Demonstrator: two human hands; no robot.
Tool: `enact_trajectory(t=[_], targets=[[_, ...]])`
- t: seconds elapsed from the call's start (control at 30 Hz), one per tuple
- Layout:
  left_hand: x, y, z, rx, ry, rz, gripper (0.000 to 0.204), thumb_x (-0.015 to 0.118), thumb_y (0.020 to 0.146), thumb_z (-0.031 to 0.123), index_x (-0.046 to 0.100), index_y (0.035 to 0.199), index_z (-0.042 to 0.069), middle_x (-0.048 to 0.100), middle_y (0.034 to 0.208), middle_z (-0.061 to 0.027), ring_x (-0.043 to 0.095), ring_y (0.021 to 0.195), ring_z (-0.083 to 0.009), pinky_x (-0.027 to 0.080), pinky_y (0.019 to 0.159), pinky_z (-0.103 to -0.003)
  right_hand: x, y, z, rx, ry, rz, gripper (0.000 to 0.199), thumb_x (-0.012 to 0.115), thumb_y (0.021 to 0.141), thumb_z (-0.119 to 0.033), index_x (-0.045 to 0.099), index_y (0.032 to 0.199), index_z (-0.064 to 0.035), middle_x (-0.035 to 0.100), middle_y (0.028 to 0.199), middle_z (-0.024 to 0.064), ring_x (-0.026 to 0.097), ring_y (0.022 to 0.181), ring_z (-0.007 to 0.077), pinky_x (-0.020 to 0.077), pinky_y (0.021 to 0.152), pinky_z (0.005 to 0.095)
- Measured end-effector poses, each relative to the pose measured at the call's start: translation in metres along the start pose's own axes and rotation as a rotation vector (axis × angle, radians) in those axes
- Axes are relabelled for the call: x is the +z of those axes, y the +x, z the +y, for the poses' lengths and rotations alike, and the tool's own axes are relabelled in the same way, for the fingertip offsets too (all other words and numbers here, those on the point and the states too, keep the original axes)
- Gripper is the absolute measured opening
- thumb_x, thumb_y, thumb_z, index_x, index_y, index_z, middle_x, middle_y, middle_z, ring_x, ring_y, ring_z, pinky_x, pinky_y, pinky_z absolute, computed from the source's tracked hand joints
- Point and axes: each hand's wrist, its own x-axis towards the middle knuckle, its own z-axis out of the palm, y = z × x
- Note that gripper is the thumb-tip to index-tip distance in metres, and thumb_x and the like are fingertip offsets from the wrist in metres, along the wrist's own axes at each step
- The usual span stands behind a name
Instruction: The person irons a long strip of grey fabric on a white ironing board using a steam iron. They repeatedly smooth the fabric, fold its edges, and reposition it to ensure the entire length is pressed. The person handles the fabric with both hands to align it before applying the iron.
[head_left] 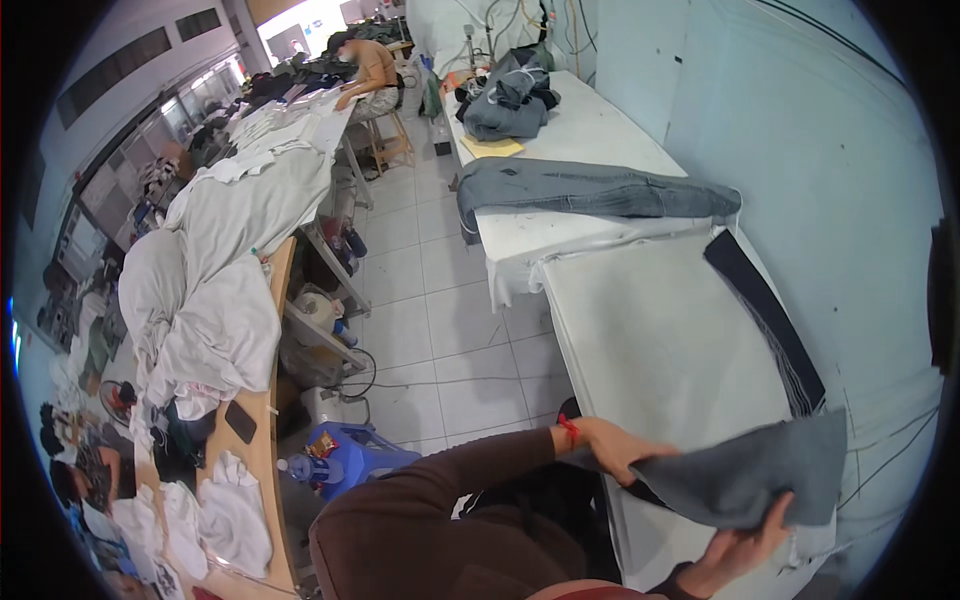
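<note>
A piece of grey fabric [765, 465] is spread between my two hands over the near end of the white padded table [660, 330]. My left hand [618, 448], with a red band at its wrist, is closed on the fabric's left end; some of its fingers are hidden. At the lower right edge, my right hand [745, 548] grips the same fabric, its fingers partly against the cloth. Just beyond the fabric, a stack of narrow dark strips [765, 320] lies along the table's right side.
A long grey fabric bundle [600, 190] crosses the table farther off, with a grey tied bundle [510, 100] behind it. To the left, a wooden-edged table [283, 300] bears white cloth and a phone [240, 422]. A blue plastic stool [365, 460] stands below; a person [372, 75] sits far back.
</note>
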Motion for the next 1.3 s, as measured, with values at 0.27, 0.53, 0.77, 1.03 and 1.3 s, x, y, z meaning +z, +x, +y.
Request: enact_trajectory(t=[0.27,0.53,0.77,1.03,1.3], targets=[[0.083,-0.004,-0.007,-0.255,0.111,-0.185,0.06,0.08,0.116,0.048,0.076,0.135,-0.009,0.085,0.111,-0.0168,0.076,0.103,-0.0218,0.061,0.092,-0.043,-0.119,-0.103,-0.093,-0.474,-0.413,0.467,0.067,0.074,0.119,-0.039,0.06,0.166,0.0064,0.067,0.165,0.0268,0.068,0.142,0.0464,0.0517,0.125,0.0629],[-0.06,0.017,0.2,-0.114,0.861,0.096,0.051,0.094,0.101,0.05,0.084,0.119,0.003,0.081,0.094,-0.0186,0.074,0.081,-0.0321,0.057,0.075,-0.047,-0.247,-0.168,-0.122,-0.662,-0.998,0.551,0.084,0.081,0.108,-0.044,0.056,0.169,0.0088,0.06,0.171,0.0269,0.058,0.157,0.0435,0.0407,0.136,0.0609],[-0.211,0.048,0.238,-0.642,1.14,-0.081,0.046,0.102,0.088,0.034,0.078,0.103,-0.001,0.063,0.084,-0.0166,0.063,0.078,-0.0301,0.051,0.077,-0.045,-0.306,-0.152,-0.008,-0.147,0.179,0.949,0.048,0.086,0.107,-0.006,0.073,0.153,-0.0015,0.078,0.149,0.0116,0.071,0.14,0.0308,0.0561,0.125,0.0545],[-0.111,-0.03,-0.038,-0.617,1.403,0.466,0.077,0.081,0.109,0.051,0.056,0.179,0.027,0.043,0.19,-0.0155,0.036,0.177,-0.0446,0.021,0.141,-0.076,-0.331,-0.22,0.044,0.069,0.185,1.079,0.035,0.081,0.113,-0.011,0.071,0.146,-0.002,0.076,0.149,0.0139,0.071,0.141,0.0295,0.0569,0.124,0.0487],[-0.024,-0.021,-0.082,-0.652,1.506,0.651,0.078,0.061,0.118,0.063,0.046,0.186,0.028,0.037,0.195,-0.0146,0.032,0.179,-0.0457,0.024,0.141,-0.072,-0.323,-0.169,-0.058,-0.272,-0.881,0.842,0.064,0.081,0.106,0.009,0.064,0.165,-0.007,0.079,0.134,0.013,0.073,0.121,0.0216,0.0599,0.106,0.0336]])
